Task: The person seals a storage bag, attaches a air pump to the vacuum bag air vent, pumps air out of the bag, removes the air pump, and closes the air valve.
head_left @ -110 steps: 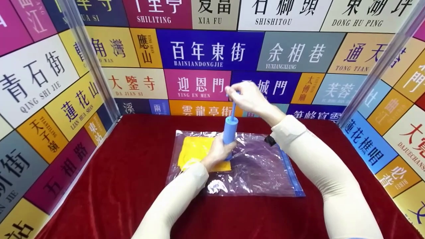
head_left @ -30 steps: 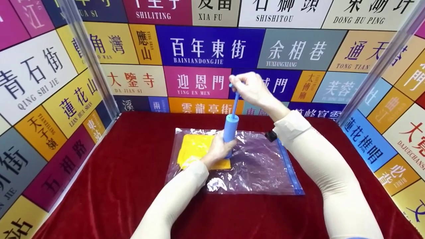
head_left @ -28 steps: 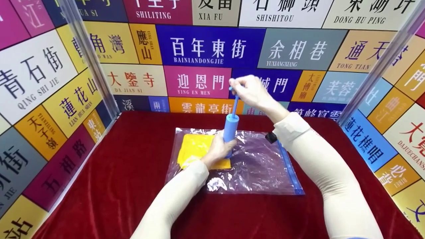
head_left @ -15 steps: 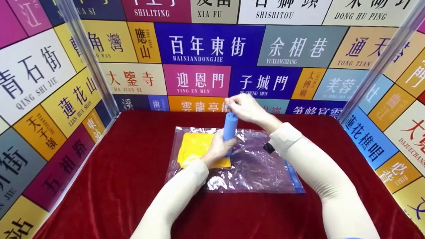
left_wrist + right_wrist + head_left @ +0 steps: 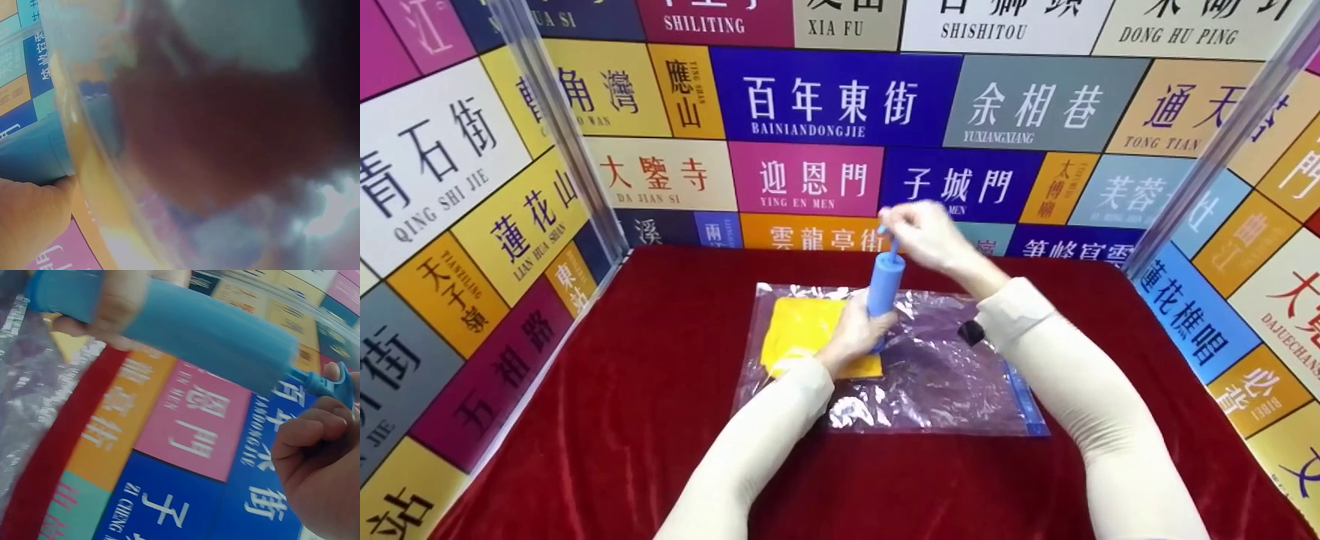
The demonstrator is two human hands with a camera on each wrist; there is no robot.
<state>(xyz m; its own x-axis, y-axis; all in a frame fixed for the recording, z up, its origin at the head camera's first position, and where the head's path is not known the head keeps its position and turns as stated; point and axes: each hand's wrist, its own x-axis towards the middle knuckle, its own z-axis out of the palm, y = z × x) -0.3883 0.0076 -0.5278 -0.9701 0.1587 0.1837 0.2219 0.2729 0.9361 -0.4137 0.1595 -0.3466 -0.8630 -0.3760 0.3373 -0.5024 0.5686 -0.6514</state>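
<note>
A light blue hand pump [image 5: 886, 283] stands nearly upright on a clear plastic bag [image 5: 952, 390]. My left hand [image 5: 859, 330] grips its barrel low down, against the bag. With curled fingers my right hand [image 5: 926, 232] holds the handle at the top, and a short length of rod shows above the barrel. The right wrist view shows the handle [image 5: 323, 385] hooked in my right fingers. Inside the bag, under the left hand, lies a folded yellow cloth [image 5: 799, 330]. The left wrist view is mostly blurred; part of the left hand [image 5: 34, 219] shows beside the barrel. The pump's foot is mostly hidden.
Dark red cloth [image 5: 660, 360] covers the table. A blue zip strip [image 5: 1030, 405] runs along the bag's right edge. Walls of coloured sign panels [image 5: 832, 94] stand behind and at both sides. A small black object [image 5: 971, 332] sits at the right cuff.
My right hand drew the handle down close to the barrel, then lifted it part way again. The barrel leans slightly more to the right. My left hand keeps its grip.
</note>
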